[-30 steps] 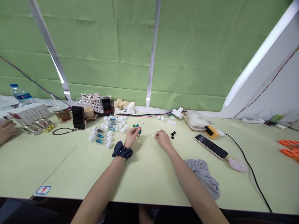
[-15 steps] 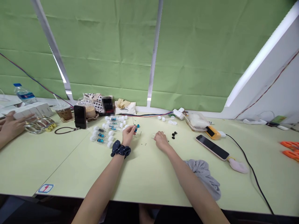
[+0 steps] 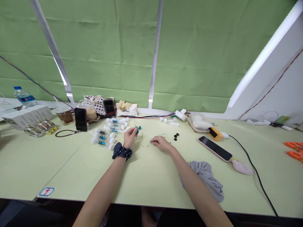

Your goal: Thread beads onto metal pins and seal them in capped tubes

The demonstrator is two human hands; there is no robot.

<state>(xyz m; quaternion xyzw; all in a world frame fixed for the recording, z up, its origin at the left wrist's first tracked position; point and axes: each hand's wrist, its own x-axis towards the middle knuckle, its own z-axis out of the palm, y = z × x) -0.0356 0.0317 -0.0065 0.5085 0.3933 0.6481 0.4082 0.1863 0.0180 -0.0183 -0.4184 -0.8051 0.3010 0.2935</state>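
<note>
My left hand (image 3: pixel 129 137), with a dark scrunchie (image 3: pixel 122 151) at the wrist, is closed in a pinch on a small blue bead-like piece (image 3: pixel 137 132). Another small blue piece (image 3: pixel 139 127) shows just beyond its fingertips. My right hand (image 3: pixel 162 143) is low over the table, thumb and fingers together; whatever they pinch is too small to name. A thin rod (image 3: pixel 161 135) lies just behind that hand. Tiny dark bits (image 3: pixel 147 146) lie on the table between my hands. To the left are several clear tubes (image 3: pixel 103 137) with white ends and blue parts inside.
Small black round pieces (image 3: pixel 175 136) lie right of my right hand. Farther right are a phone (image 3: pixel 215 148), a yellow device (image 3: pixel 216 134), a plastic tray (image 3: pixel 193 126) and a black cable (image 3: pixel 248 159). A grey cloth (image 3: pixel 205 179) lies under my right forearm. Cups (image 3: pixel 64 115) and white boxes (image 3: pixel 30 115) stand left.
My right hand has moved left, nearer my left hand, and the thin rod behind it shows more. My left hand stays put. Another person's hands at far left have withdrawn from the white boxes.
</note>
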